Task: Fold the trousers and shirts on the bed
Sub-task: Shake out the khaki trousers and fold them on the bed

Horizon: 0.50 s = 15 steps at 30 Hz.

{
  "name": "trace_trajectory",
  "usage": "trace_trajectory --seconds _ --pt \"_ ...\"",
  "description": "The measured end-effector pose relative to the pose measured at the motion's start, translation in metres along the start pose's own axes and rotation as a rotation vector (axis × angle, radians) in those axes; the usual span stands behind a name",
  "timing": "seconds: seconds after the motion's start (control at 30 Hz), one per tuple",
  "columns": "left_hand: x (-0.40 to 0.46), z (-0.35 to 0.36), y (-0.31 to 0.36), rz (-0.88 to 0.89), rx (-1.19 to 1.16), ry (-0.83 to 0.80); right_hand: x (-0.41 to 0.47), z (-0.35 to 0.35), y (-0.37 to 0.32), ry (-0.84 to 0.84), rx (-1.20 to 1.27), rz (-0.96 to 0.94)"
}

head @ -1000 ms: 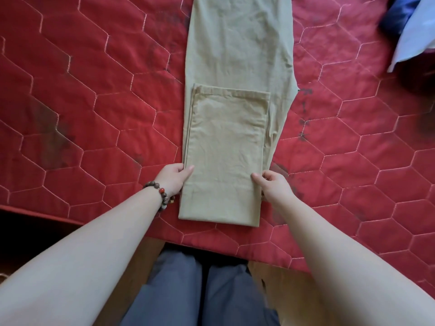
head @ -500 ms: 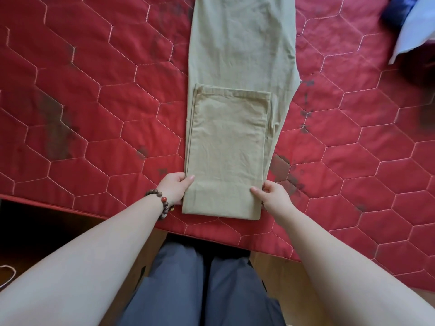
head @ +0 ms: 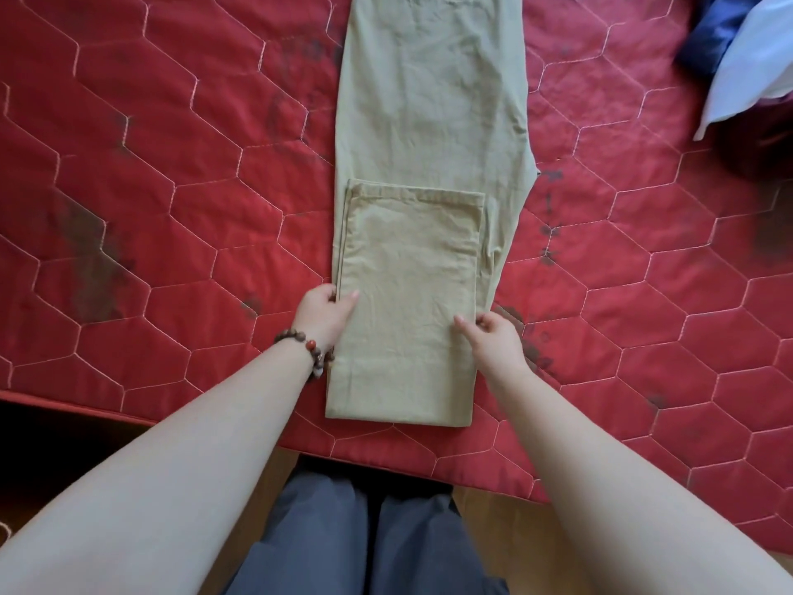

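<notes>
Khaki trousers [head: 433, 105] lie lengthwise on the red quilted bed [head: 163, 216], legs together. The leg ends are folded back over the legs into a doubled panel [head: 407, 294] whose fold sits near the bed's front edge. My left hand [head: 324, 313], with a bead bracelet at the wrist, grips the panel's left edge, thumb on top. My right hand [head: 493, 337] pinches the right edge, thumb on the cloth. The trousers' waist runs out of the top of the view.
A white garment [head: 755, 66] and a dark blue one [head: 708, 32] lie bunched at the bed's far right. The bed's front edge [head: 64, 401] runs along the bottom, with wooden floor and my grey-trousered legs [head: 364, 538] below it.
Both hands have kept their grip on the panel's sides. The trousers have shifted a little from frame to frame with the camera's movement; the fold itself looks unchanged.
</notes>
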<state>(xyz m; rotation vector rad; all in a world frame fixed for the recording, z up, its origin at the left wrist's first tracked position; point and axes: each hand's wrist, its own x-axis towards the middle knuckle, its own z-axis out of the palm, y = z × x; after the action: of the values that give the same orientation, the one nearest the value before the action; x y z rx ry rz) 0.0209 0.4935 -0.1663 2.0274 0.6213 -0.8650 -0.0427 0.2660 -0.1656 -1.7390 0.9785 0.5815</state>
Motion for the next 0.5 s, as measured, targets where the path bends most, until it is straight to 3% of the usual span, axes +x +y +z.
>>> trace_trajectory --seconds 0.2,0.33,0.5 --pt "0.040 -0.004 0.053 0.154 0.127 0.081 0.040 -0.004 -0.051 0.099 0.035 -0.082" --pt "0.048 -0.010 0.052 0.111 0.177 0.112 0.046 -0.001 -0.057 0.159 0.038 -0.097" --pt "0.039 -0.015 0.031 0.001 0.024 0.067 0.036 0.002 -0.044 0.116 0.043 -0.008"
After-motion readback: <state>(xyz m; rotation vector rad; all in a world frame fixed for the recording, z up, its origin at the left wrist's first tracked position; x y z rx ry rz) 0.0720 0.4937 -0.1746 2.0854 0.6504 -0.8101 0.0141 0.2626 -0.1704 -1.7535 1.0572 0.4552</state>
